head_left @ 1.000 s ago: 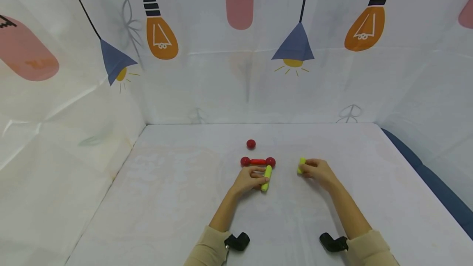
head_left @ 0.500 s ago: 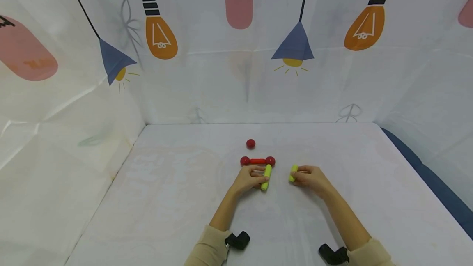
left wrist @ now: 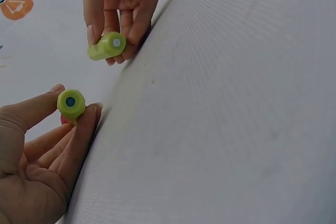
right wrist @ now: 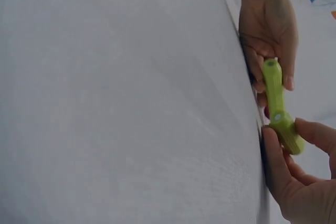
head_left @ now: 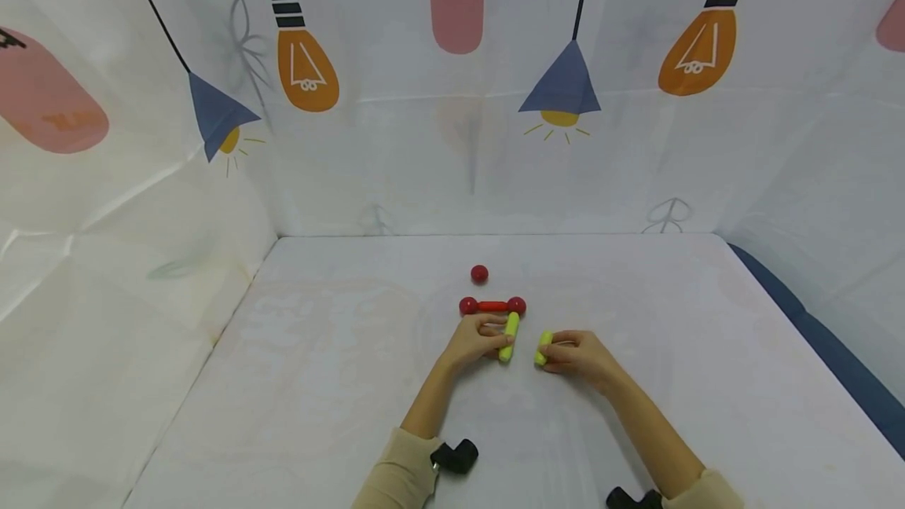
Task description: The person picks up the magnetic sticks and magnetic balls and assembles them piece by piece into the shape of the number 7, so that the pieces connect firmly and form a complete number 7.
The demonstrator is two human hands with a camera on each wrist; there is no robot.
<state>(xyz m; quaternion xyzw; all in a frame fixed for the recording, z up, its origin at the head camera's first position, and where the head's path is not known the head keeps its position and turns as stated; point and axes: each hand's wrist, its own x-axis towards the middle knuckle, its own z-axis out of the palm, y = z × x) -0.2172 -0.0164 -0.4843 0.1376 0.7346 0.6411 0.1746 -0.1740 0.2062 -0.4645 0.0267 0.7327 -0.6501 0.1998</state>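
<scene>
My left hand (head_left: pixel 472 338) pinches a yellow-green rod (head_left: pixel 509 336) between thumb and fingers. The rod's far end meets the right red ball (head_left: pixel 517 305) of a small row, where a red rod (head_left: pixel 492 306) joins it to a left red ball (head_left: pixel 468 305). A second yellow-green rod (head_left: pixel 543 348) is pinched by my right hand (head_left: pixel 580 356), a short gap to the right of the first. In the left wrist view, the left-hand rod (left wrist: pixel 71 103) shows a dark round inset in its faceted end; the right-hand rod (left wrist: pixel 107 46) shows a pale one.
Beyond the row lies a single red ball (head_left: pixel 479 273) on the white table (head_left: pixel 339 383). A white sheet printed with lamps and bulbs (head_left: pixel 417 163) hangs behind the table. A black wrist mount (head_left: pixel 456 456) sits at the left sleeve.
My right hand has moved left and toward me with its yellow-green rod, closing in on the left hand. The left hand, its rod and the red pieces have stayed in place.
</scene>
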